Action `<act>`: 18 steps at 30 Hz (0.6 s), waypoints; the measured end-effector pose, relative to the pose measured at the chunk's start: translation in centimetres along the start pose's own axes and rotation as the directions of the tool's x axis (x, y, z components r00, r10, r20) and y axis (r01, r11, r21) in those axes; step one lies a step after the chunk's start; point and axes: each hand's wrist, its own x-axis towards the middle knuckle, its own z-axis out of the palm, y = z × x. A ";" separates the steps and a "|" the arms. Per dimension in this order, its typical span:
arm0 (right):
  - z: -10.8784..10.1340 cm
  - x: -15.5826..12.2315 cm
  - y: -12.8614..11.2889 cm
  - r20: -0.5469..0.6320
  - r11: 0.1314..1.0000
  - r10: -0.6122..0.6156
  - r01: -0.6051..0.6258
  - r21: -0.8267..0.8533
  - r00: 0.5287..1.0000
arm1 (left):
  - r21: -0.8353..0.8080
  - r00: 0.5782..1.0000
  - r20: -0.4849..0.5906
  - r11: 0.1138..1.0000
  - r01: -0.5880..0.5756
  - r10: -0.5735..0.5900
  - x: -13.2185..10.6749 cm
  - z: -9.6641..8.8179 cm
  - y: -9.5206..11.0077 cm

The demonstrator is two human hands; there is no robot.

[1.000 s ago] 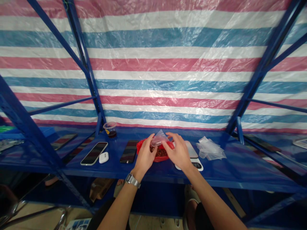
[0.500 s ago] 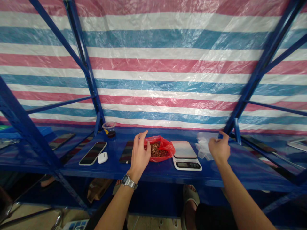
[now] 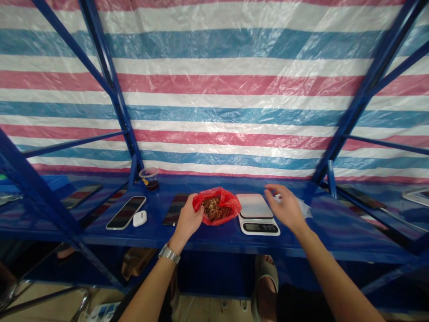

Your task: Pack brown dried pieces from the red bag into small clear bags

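A red plastic bag point(image 3: 228, 202) full of brown nuts point(image 3: 214, 208) lies open on the blue shelf point(image 3: 201, 239). My left hand point(image 3: 187, 220) grips the bag's left edge, fingers closed on the plastic. To the right of the bag stands a white kitchen scale point(image 3: 256, 214) with nothing on its platform. My right hand point(image 3: 284, 208) hovers just right of the scale with fingers spread and holds nothing. Behind it lies a heap of clear small plastic bags point(image 3: 303, 207), mostly hidden by the hand.
A phone point(image 3: 125, 212) and a white earbud case point(image 3: 140, 218) lie left of the bag; a dark phone point(image 3: 171, 215) lies beside my left hand. A plastic cup point(image 3: 149, 178) stands by the blue upright. A striped tarp forms the back wall. More phones rest on side shelves.
The clear bag I held with both hands over the nuts is gone from them. My right hand went to the pile at right, then came back toward the scale. My left hand closed on the red bag.
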 end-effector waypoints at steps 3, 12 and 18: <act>3.6 -0.6 -5.2 0.245 0.974 -0.227 0.220 0.059 0.942 | -0.179 0.998 -0.037 0.982 -0.061 0.055 0.9 1.3 0.2; 8.2 1.9 -7.2 0.210 0.998 -0.016 0.004 0.055 0.978 | -0.341 0.946 -0.322 0.936 -0.082 -0.035 3.0 2.0 1.1; 8.7 2.4 -7.4 0.061 0.978 -0.053 0.039 0.203 0.997 | -0.166 0.975 -0.216 0.983 -0.079 0.042 2.8 0.9 0.5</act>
